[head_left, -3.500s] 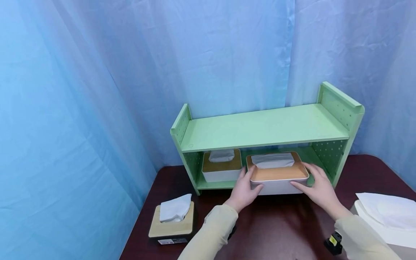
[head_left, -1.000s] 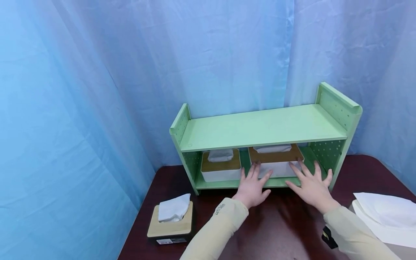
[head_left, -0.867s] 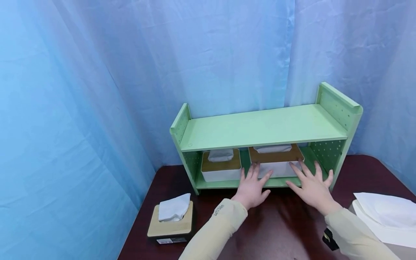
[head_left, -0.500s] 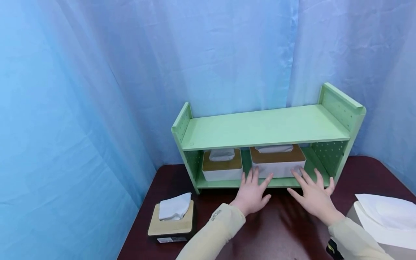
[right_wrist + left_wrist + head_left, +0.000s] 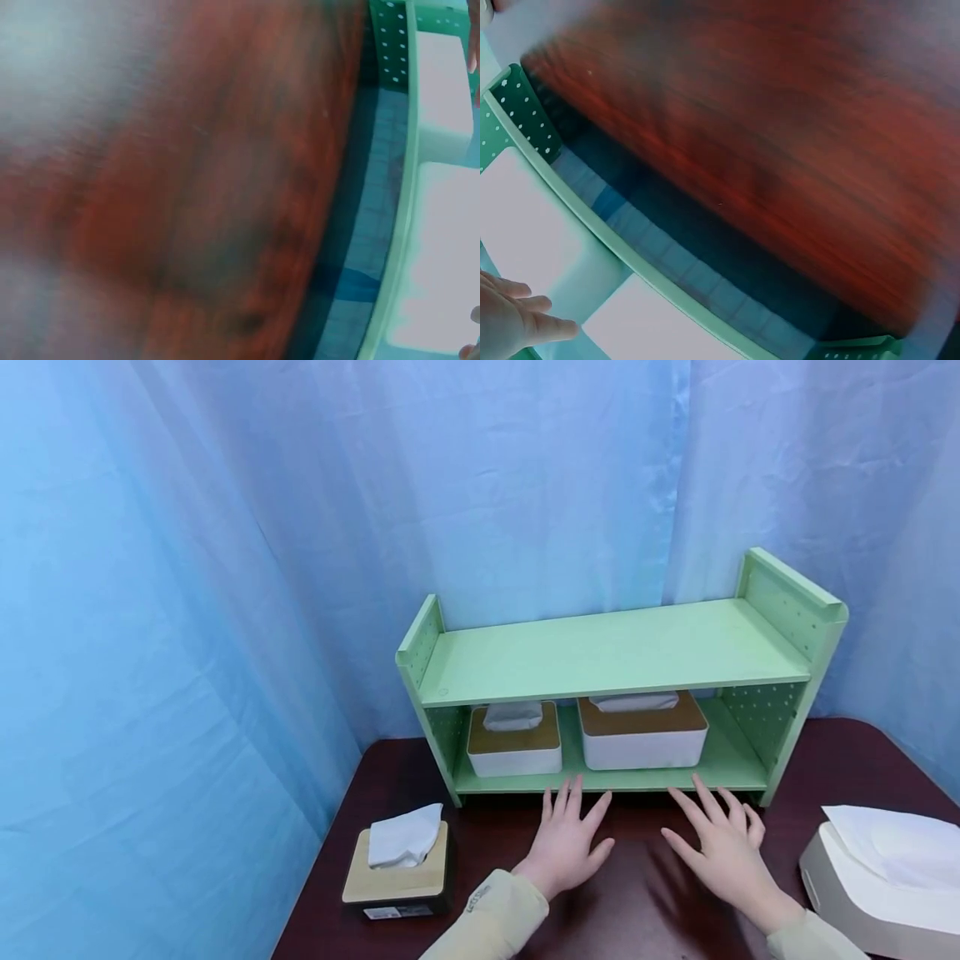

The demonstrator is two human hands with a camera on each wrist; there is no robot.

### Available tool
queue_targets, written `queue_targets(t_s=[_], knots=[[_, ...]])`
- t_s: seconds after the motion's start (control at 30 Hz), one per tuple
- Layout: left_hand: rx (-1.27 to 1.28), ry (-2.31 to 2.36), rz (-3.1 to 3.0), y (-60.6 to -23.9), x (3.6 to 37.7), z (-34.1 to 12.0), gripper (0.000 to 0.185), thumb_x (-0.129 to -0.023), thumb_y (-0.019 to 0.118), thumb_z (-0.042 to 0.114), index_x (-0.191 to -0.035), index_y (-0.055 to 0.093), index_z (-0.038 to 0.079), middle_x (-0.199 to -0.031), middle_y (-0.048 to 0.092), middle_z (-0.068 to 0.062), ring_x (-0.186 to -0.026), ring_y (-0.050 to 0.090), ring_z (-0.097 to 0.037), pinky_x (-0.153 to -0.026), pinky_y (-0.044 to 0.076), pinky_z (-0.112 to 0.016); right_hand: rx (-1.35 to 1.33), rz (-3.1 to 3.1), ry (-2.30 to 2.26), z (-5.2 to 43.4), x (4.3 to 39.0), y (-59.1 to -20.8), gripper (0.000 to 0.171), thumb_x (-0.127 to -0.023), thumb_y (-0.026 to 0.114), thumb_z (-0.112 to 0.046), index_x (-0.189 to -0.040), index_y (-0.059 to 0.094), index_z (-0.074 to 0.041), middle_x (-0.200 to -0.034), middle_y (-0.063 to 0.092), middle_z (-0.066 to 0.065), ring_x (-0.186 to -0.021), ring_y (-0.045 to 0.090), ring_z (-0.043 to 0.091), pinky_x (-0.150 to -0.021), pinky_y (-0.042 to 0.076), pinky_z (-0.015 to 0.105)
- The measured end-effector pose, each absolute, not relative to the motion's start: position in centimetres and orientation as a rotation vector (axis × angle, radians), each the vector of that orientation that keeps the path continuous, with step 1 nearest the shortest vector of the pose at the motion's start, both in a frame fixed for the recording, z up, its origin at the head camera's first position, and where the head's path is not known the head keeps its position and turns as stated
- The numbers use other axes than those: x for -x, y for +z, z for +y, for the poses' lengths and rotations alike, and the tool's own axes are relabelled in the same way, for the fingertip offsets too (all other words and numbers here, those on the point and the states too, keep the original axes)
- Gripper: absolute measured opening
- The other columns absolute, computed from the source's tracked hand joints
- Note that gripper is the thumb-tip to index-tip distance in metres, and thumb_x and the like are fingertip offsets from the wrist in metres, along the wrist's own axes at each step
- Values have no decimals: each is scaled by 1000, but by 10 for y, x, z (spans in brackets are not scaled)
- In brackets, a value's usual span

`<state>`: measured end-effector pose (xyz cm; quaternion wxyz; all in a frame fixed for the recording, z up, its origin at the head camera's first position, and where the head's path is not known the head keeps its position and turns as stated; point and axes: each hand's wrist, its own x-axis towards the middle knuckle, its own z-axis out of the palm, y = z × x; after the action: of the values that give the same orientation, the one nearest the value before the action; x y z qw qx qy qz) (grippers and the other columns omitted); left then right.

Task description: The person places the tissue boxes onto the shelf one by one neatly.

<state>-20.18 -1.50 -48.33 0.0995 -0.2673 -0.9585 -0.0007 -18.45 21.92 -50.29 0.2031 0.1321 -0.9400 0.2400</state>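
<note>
Two tissue boxes with white sides and wooden lids stand side by side on the lower level of a green shelf (image 5: 615, 656). The smaller tissue box (image 5: 517, 763) is at the left, the larger tissue box (image 5: 645, 750) right of the middle. My left hand (image 5: 564, 847) is spread palm down over the table before the shelf's front edge, holding nothing. My right hand (image 5: 723, 852) hovers likewise to its right, fingers spread and free. In the left wrist view, part of the left hand (image 5: 514, 319) shows beside the white box sides.
A black tissue box with a light wooden lid (image 5: 397, 881) stands on the dark red table (image 5: 637, 902) at the left. At the right edge is a larger white tissue box (image 5: 885, 893) with tissue on top. Blue curtains (image 5: 540, 485) hang behind the shelf.
Earlier both hands gripped the larger white tissue box at the shelf's front edge. It now sits deeper on the lower level; the hands have let go and drawn back toward me.
</note>
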Motion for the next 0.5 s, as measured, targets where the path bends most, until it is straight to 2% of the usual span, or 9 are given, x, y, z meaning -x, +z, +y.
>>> queue_targets(t_s=[0.27,0.5], knots=[[788,-103,-2864,-491,188,-34,57,-96,46,46,-148,32,27,-155,21,-18,-142,24,-33,-109,28,-54,-373,-2624,652,218,171,-522,56,-86,67,-34,-135,47,-18,-142,36,24,-124,26,47,-92,12,67],[778,-219,-2880,-495,178,-58,54,-97,47,45,-146,37,25,-151,32,-15,-140,29,-34,-107,30,-55,-358,-2631,664,213,160,-532,54,-83,69,-34,-131,51,-17,-139,38,25,-122,31,45,-90,17,64]])
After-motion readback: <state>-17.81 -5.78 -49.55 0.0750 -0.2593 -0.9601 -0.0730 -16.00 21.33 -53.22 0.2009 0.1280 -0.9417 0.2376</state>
